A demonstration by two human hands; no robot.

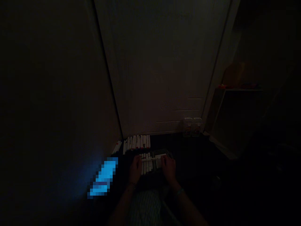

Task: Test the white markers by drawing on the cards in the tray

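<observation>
In the dim head view, a white marker pen [151, 159] lies crosswise between my two hands. My left hand [135, 171] has its fingers closed on the left end, and my right hand [168, 168] pinches near the right end. Below the pen is an open dark case [169, 153]. Several white markers [147, 168] lie side by side in its left half, and a white card or label [158, 163] shows in the right half. The darkness hides the fingertips' detail and most of the case's edges.
A row of white markers [137, 142], some with red parts, lies along the wall, with a few more markers [117, 147] to its left. Two clear plastic containers [187, 128] stand at the back right. A pixelated bright blue patch [103, 177] glows at left. A cabinet [242, 106] is at right.
</observation>
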